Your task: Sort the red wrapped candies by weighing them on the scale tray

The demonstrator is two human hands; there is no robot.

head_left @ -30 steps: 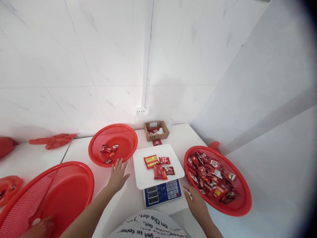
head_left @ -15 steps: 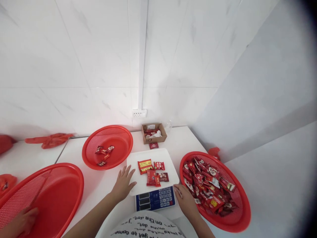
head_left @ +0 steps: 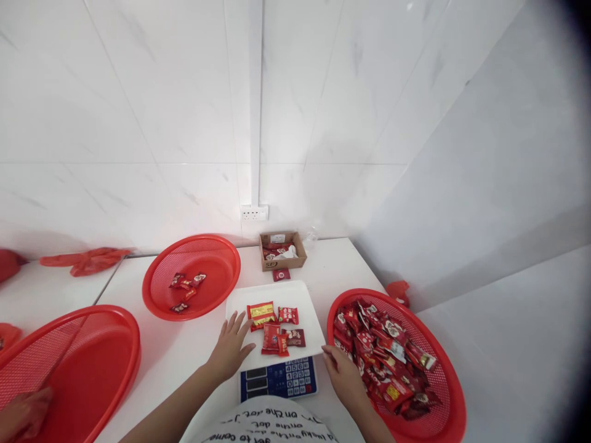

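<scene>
From my end I have five wrapped sweets lying on the white weighing pan of a digital scale, between the two hands and slightly ahead of them. The left hand is the nearer: its splayed, unladen fingers overlap the pan's left side, their tips just beside the yellow-and-red packet; I can't tell whether they touch it. The right hand sits at the pan's near right corner, fingers bent, with the brownish-red packet ahead to its left, long axis running crosswise. I can't tell whether those fingers pinch the rim or merely rest against it. Right of that hand, a red mesh basket holds many more sweets.
</scene>
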